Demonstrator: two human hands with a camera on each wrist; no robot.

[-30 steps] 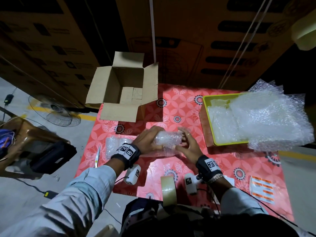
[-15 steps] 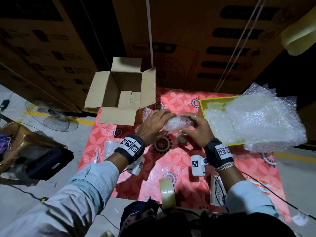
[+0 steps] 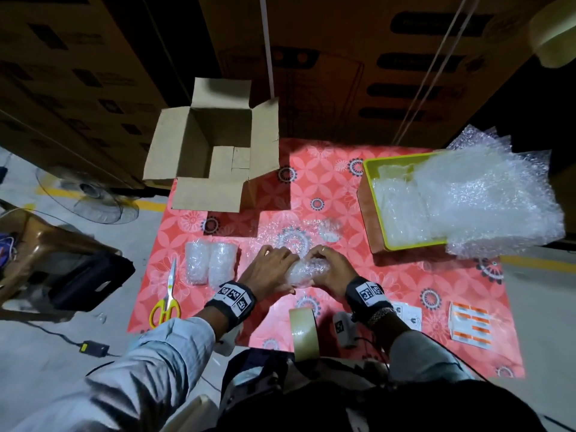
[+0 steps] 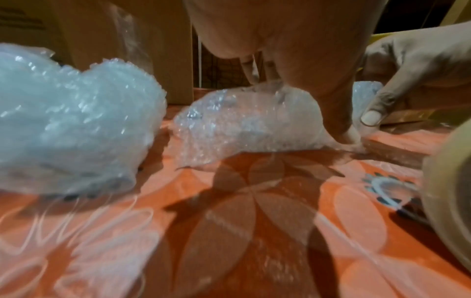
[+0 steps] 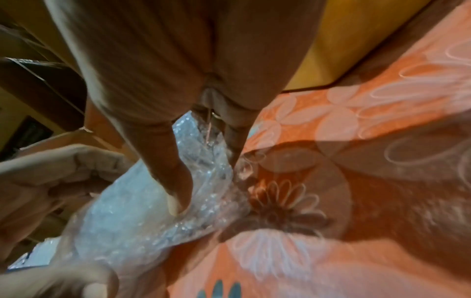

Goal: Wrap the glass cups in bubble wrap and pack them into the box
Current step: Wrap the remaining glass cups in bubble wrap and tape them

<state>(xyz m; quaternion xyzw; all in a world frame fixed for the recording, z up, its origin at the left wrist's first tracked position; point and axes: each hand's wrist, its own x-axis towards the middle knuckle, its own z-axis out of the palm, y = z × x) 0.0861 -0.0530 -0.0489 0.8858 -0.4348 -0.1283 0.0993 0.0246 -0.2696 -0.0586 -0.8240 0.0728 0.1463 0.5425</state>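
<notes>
Presently, far left on the floor: a standing fan and a brown plastic chair. On the desk, which carries a red floral cover, yellow-handled scissors lie near the left edge. Just right of them, two wrapped cups lie side by side, touching each other. Behind them, at the far left corner of the desk, the cardboard box stands with all four flaps spread; only a cardboard insert shows inside it.

Centre: left hand and right hand meet on a third cup bundle that lies on its side on the desk. Left wrist view: the left thumb presses the wrap's loose edge down to the cover. Right wrist view: the right thumb presses into the bundle, fingers curled round its far side. Both hands grip the bundle, one at each end. A loose bubble wrap sheet lies flat just beyond the hands; a clear item sits at its right end, identity uncertain.

Near edge, between the forearms: a tape roll standing on edge. Right: a yellow tray heaped with bubble wrap spilling over its right side. Near right: printed cards.
</notes>
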